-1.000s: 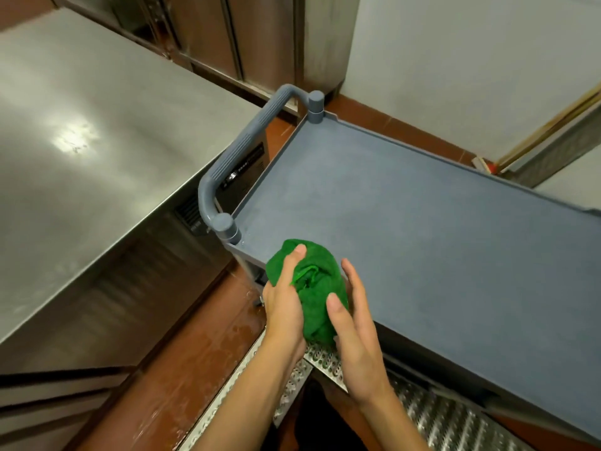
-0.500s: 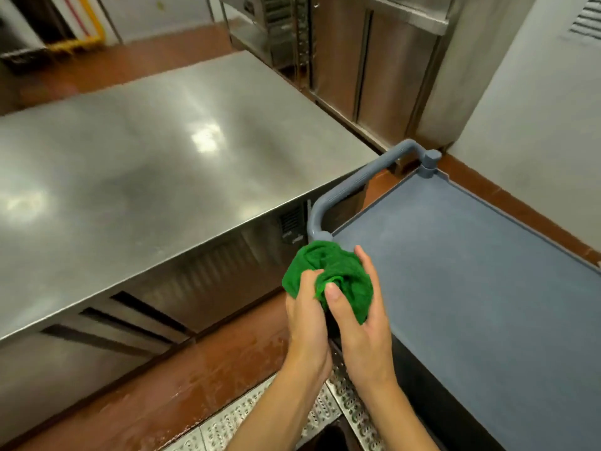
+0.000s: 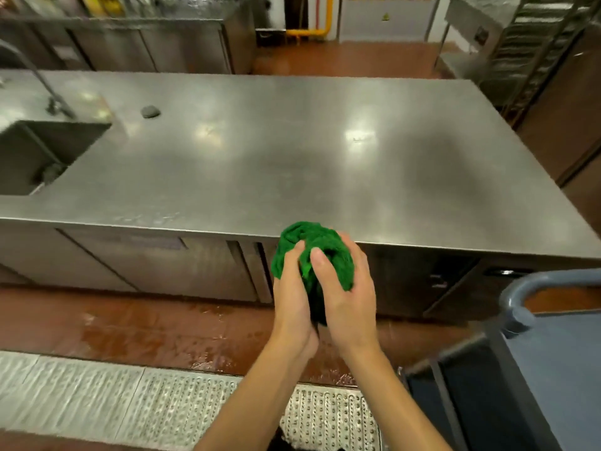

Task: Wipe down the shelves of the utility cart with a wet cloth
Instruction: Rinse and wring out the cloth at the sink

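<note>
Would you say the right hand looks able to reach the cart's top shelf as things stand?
Probably yes: the top shelf lies low to the right of the right hand, nothing stands between them, though it grips the green cloth.

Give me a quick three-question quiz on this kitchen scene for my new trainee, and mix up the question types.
1. True or false: the left hand and the right hand both grip the green cloth.
2. Where is the sink set into the steel counter, as the camera sees it? A: at its left end. B: at its right end. C: in its middle.
3. Fill in: the utility cart, with its grey handle, stands on the person's ____ side.
Key: 1 true; 2 A; 3 right.
</note>
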Demonstrator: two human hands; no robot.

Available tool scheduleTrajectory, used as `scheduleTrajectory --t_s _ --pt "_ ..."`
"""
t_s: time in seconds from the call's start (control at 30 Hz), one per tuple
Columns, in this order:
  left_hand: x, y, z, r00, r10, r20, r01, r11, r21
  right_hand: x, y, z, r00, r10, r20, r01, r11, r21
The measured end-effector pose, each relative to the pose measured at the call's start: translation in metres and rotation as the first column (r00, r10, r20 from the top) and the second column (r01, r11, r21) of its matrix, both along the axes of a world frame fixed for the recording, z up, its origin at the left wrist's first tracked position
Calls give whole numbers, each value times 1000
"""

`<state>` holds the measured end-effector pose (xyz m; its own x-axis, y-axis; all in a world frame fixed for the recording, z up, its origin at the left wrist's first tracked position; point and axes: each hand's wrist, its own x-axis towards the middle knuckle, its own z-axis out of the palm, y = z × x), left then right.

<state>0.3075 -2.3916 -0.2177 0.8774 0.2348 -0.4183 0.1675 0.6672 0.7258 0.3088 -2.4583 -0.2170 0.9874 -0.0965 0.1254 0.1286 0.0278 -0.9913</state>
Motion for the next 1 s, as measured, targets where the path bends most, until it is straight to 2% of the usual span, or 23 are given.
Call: scheduleTrajectory --t_s 0.13,0.3,0.5,0.77,1.0 --pt "5 82 6 979 202 10 -202 979 14 21 87 6 977 211 -25 -212 976 -55" --pt "-1 169 12 904 427 -30 -426 904 27 28 181 3 910 414 -31 -415 906 -88" --pt "-24 270 12 765 638 -89 -635 770 63 19 288 0 773 633 -44 -634 767 -97" --pt "-33 372 9 541 833 -115 -832 550 77 11 396 -1 614 790 -3 -788 612 -75" --pt "8 459 -1 367 927 -84 -915 375 148 55 490 -13 507 862 -23 -862 506 -44"
